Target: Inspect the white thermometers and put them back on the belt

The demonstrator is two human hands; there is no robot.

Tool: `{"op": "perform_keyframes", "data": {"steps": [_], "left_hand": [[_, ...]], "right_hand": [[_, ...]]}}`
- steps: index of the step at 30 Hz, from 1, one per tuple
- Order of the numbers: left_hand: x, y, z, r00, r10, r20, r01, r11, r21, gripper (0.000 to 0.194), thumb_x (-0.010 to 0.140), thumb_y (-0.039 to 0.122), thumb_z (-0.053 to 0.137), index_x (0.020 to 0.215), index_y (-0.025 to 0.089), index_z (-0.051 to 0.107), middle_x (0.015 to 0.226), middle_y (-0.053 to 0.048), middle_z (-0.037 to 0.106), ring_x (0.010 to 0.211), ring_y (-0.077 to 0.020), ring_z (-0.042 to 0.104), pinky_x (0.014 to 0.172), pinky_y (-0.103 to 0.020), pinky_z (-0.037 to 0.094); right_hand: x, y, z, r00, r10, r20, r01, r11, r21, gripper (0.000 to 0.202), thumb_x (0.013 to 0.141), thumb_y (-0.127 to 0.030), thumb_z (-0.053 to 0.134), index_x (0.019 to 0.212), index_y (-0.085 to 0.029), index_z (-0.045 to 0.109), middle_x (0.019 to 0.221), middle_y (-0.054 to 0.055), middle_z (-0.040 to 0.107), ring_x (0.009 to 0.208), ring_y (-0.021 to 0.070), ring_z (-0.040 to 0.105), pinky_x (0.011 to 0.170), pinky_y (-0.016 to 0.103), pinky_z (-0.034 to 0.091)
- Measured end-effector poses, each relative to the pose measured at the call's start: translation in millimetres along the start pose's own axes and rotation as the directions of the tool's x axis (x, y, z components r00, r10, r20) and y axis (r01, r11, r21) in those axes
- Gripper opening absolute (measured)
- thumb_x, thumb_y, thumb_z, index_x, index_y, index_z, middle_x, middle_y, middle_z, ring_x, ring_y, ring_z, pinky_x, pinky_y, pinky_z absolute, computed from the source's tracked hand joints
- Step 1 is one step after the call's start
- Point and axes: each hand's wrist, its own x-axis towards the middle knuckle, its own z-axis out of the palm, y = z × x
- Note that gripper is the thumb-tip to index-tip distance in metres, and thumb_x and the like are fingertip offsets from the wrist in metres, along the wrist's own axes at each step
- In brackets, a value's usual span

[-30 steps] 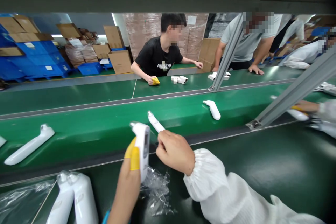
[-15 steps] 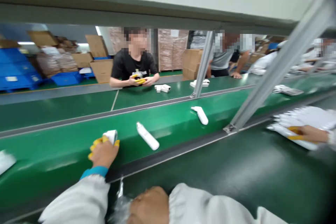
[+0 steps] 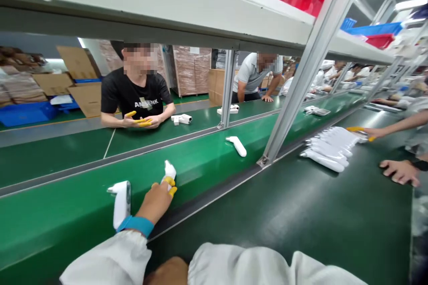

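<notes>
My left hand (image 3: 159, 198), with yellow finger covers and a blue wristband, is closed around the lower part of a white ear thermometer (image 3: 170, 169) on the green conveyor belt (image 3: 203, 160). The narrow tip of that thermometer points away from me. Just left of my wrist lies another white ear thermometer (image 3: 122, 205), its tip toward the left. A third thermometer (image 3: 238, 146) rests farther right on the belt. Only the back of my right hand (image 3: 169, 271) shows at the bottom edge, below my left forearm; its fingers are out of sight.
A metal post (image 3: 301, 71) rises beside the belt and carries a shelf (image 3: 160, 0) overhead. Several white devices (image 3: 329, 147) lie in a row on the right worktable (image 3: 284, 205), near co-workers' hands (image 3: 399, 171). Across the belt, a person in black (image 3: 133, 93) wears yellow finger covers.
My left hand has let go of one thermometer, now lying left of my wrist, and has moved right onto another. The view has swung right; my right hand shows less.
</notes>
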Motion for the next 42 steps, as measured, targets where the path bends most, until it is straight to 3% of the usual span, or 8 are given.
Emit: {"op": "perform_keyframes", "data": {"steps": [3, 6, 10, 13, 18, 22, 30, 42], "left_hand": [[-35.8, -14.8, -40.7, 0.998, -0.038, -0.044, 0.033, 0.992, -0.12, 0.039, 0.081, 0.033, 0.05, 0.115, 0.018, 0.061, 0.088, -0.01, 0.062, 0.083, -0.0292, 0.063, 0.083, -0.046, 0.048], [-90.1, -24.8, -65.0, 0.985, -0.135, -0.104, 0.046, 0.795, -0.605, 0.068, 0.082, 0.046, 0.057, 0.144, 0.028, 0.034, 0.101, -0.006, 0.064, 0.089, -0.0233, 0.063, 0.082, -0.038, 0.051], [-139.7, -37.1, -56.2, 0.955, -0.295, -0.035, 0.046, 0.263, -0.964, 0.09, 0.074, 0.043, 0.072, 0.149, 0.031, 0.024, 0.11, -0.006, 0.066, 0.09, -0.02, 0.064, 0.077, -0.03, 0.052], [-144.0, -49.6, -39.8, 0.959, -0.283, 0.005, 0.043, 0.128, -0.991, 0.082, 0.068, 0.047, 0.073, 0.14, 0.021, 0.044, 0.09, -0.006, 0.067, 0.071, -0.0194, 0.062, 0.055, -0.025, 0.047], [-137.2, -51.5, -24.4, 0.919, -0.395, 0.007, 0.045, 0.086, -0.995, 0.07, 0.069, 0.067, 0.066, 0.119, 0.018, 0.06, 0.069, -0.003, 0.062, 0.058, -0.0167, 0.054, 0.052, -0.027, 0.041], [-145.6, -42.6, -23.8, 0.939, -0.343, 0.028, 0.051, 0.06, -0.997, 0.066, 0.074, 0.056, 0.071, 0.125, 0.018, 0.056, 0.078, -0.002, 0.065, 0.066, -0.0144, 0.055, 0.06, -0.025, 0.042], [-155.4, -39.0, -28.1, 0.955, -0.296, -0.005, 0.046, 0.165, -0.985, 0.067, 0.081, 0.05, 0.065, 0.139, 0.022, 0.047, 0.117, -0.009, 0.066, 0.096, -0.0238, 0.062, 0.078, -0.031, 0.048], [-155.2, -51.4, -20.2, 0.942, -0.321, -0.095, 0.011, 0.314, -0.949, 0.063, 0.082, 0.052, 0.063, 0.137, 0.023, 0.052, 0.125, -0.011, 0.063, 0.113, -0.0312, 0.058, 0.09, -0.04, 0.049]], "right_hand": [[2.7, -4.9, -26.3, 0.962, -0.133, 0.237, 0.096, 0.982, 0.161, 0.02, 0.072, -0.042, 0.069, 0.064, -0.024, 0.064, 0.064, -0.004, 0.069, 0.063, 0.0159, 0.066, 0.047, 0.021, 0.04], [0.3, -9.8, -61.1, 0.997, 0.06, 0.052, -0.075, 0.924, 0.376, 0.018, 0.073, -0.035, 0.069, 0.067, -0.02, 0.062, 0.063, -0.004, 0.064, 0.063, 0.0129, 0.062, 0.056, 0.021, 0.042], [14.3, -20.5, -89.5, 0.959, 0.204, -0.195, 0.018, 0.646, 0.764, 0.009, 0.08, -0.025, 0.061, 0.084, -0.018, 0.065, 0.075, -0.001, 0.063, 0.068, 0.0103, 0.058, 0.063, 0.021, 0.047], [35.5, -30.7, -87.2, 0.958, 0.239, -0.157, 0.026, 0.476, 0.879, 0.011, 0.079, -0.024, 0.064, 0.088, -0.017, 0.064, 0.078, -0.001, 0.062, 0.067, 0.0095, 0.058, 0.064, 0.023, 0.05], [52.4, -33.3, -74.8, 0.965, 0.252, -0.077, -0.022, 0.369, 0.929, 0.022, 0.072, -0.03, 0.073, 0.078, -0.018, 0.057, 0.066, -0.005, 0.057, 0.057, 0.0082, 0.058, 0.057, 0.022, 0.051], [49.8, -29.1, -76.5, 0.961, 0.272, -0.045, -0.05, 0.334, 0.941, 0.036, 0.066, -0.04, 0.08, 0.073, -0.018, 0.052, 0.061, -0.006, 0.056, 0.056, 0.0091, 0.059, 0.055, 0.022, 0.051], [46.0, -29.1, -83.8, 0.971, 0.232, -0.058, -0.044, 0.411, 0.911, 0.036, 0.067, -0.039, 0.079, 0.073, -0.019, 0.049, 0.06, -0.006, 0.057, 0.057, 0.0109, 0.059, 0.057, 0.025, 0.051], [44.8, -28.8, -82.7, 0.973, 0.229, -0.029, -0.066, 0.397, 0.915, 0.04, 0.067, -0.038, 0.078, 0.072, -0.021, 0.042, 0.061, -0.007, 0.054, 0.058, 0.0104, 0.055, 0.058, 0.024, 0.048]]}}
